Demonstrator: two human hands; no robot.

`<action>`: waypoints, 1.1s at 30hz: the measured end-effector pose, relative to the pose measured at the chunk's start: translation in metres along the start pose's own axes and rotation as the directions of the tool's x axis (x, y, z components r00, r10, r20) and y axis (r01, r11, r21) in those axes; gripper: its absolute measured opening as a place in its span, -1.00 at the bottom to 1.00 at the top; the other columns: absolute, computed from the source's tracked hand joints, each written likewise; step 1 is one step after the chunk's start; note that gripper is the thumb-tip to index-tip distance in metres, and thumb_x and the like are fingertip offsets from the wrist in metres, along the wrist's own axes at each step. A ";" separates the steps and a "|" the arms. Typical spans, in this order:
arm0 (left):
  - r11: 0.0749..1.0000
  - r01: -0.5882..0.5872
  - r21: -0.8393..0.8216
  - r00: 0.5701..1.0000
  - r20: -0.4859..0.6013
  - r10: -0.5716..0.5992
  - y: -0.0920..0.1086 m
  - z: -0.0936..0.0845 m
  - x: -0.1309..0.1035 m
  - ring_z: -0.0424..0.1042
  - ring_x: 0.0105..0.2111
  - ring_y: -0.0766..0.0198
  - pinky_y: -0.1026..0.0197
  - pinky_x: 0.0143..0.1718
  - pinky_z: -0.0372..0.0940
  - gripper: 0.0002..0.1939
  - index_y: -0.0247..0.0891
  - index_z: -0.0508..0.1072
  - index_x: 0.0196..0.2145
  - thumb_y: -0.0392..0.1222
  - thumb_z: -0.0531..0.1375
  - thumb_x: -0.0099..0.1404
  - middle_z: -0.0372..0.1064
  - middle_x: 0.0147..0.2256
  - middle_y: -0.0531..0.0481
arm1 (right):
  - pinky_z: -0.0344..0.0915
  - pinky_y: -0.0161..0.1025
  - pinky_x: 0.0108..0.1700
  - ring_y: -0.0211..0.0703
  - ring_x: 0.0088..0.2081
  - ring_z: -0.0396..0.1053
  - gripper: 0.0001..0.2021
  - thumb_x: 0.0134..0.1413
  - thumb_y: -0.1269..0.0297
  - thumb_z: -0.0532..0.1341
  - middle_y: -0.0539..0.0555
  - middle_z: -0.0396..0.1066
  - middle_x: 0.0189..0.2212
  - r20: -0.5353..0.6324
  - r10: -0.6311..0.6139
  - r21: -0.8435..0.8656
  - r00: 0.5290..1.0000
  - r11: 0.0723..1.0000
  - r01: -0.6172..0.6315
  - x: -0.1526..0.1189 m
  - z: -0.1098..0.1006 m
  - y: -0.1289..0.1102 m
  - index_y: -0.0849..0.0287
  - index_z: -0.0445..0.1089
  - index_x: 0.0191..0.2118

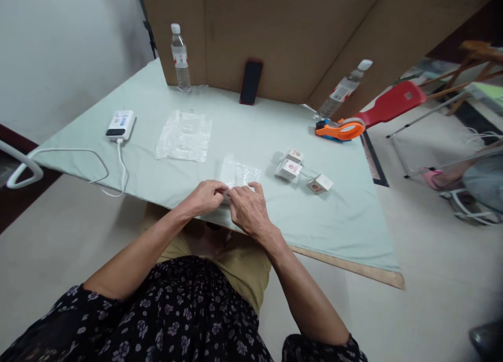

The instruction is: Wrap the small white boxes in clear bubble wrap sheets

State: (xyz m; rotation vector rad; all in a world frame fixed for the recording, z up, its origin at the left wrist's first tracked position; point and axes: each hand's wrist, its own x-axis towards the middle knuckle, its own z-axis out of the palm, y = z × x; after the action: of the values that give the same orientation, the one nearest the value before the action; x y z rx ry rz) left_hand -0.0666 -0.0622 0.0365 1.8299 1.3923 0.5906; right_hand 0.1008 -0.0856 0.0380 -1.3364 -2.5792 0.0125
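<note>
A small piece of clear bubble wrap [247,174] lies near the table's front edge, with both hands at its near side. My left hand [208,197] pinches the wrap's near edge between thumb and forefinger. Beside it, almost touching, my right hand [248,207] is bent over the same edge, fingertips pressed on the wrap. Whether anything lies under the fingers is hidden. A larger sheet of bubble wrap [184,136] is flat to the left. On the right are small white boxes, one [291,169] against another [295,155], and a third [319,184] apart.
A power bank [120,125] with a white cable sits at the left. At the back stand a bottle [181,61], a phone [250,83] against a cardboard panel [275,32], and a tilted bottle [341,92]. An orange tape dispenser [341,130] lies near the right edge.
</note>
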 end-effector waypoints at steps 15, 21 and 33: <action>0.872 -0.344 0.347 0.937 0.064 0.344 -0.010 0.005 0.000 0.36 -0.09 0.11 0.07 0.02 0.30 -0.72 -0.24 0.50 -0.20 -0.46 0.12 0.19 0.45 -0.14 -0.11 | 0.35 -0.08 -0.16 0.03 -0.24 0.47 -0.26 -0.02 -0.07 0.28 0.19 0.52 -0.21 0.146 0.774 0.500 0.616 0.479 -0.721 -0.045 0.039 0.031 0.28 0.23 0.20; 0.839 -0.381 0.388 0.924 0.126 0.361 -0.012 0.003 0.003 0.35 -0.14 0.10 0.05 0.00 0.30 -0.71 -0.24 0.53 -0.19 -0.45 0.12 0.19 0.43 -0.14 -0.12 | 0.35 -0.13 -0.17 -0.03 -0.29 0.43 -0.26 -0.10 0.06 0.28 0.07 0.48 -0.34 0.063 0.807 0.649 0.587 0.414 -0.638 -0.021 0.059 0.022 0.29 0.20 0.21; 0.829 -0.402 0.390 0.916 0.164 0.367 -0.016 0.008 0.009 0.35 -0.11 0.10 0.07 -0.03 0.33 -0.75 -0.24 0.53 -0.26 -0.44 0.11 0.21 0.38 -0.17 -0.14 | 0.27 -0.28 -0.56 -0.22 -0.53 0.26 -0.24 -0.16 0.07 0.23 -0.11 0.27 -0.53 0.198 0.814 0.850 0.546 0.135 -0.510 0.004 0.044 0.004 0.34 0.20 0.20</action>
State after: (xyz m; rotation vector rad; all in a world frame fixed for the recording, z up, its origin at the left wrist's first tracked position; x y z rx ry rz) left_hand -0.0677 -0.0535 0.0184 2.4883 1.1556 0.4264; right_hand 0.0925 -0.0756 -0.0045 -1.6771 -1.0489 1.0099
